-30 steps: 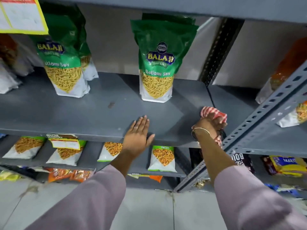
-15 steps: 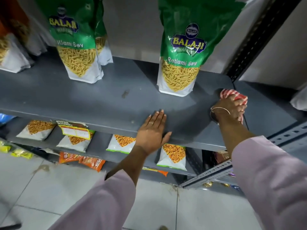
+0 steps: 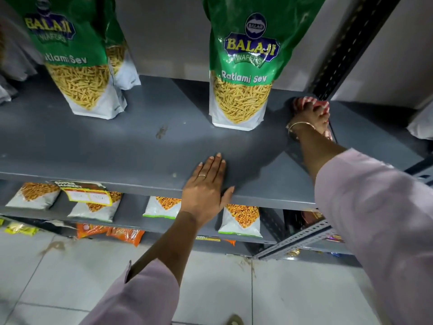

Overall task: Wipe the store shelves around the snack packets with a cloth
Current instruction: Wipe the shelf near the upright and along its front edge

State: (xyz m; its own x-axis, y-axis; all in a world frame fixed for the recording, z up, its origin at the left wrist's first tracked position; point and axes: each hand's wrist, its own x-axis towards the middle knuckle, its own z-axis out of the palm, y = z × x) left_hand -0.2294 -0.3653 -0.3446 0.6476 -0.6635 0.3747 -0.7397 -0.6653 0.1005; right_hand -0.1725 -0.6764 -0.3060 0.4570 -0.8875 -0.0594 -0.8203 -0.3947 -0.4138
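Observation:
My right hand presses a red-and-white striped cloth onto the grey shelf at its back right corner, beside the dark upright post. A green Ratlami Sev packet stands upright just left of the cloth. Two more green packets stand at the shelf's left. My left hand lies flat, fingers together, on the shelf's front edge and holds nothing.
A dark smudge marks the shelf between the packets. The lower shelf holds small white snack packets and a yellow price tag. A slotted metal rail juts out at lower right. Orange packets lie near the tiled floor.
My right hand has slid the cloth from the shelf's front right edge back toward the rear corner. The view has moved closer and lower. My left hand stays planted.

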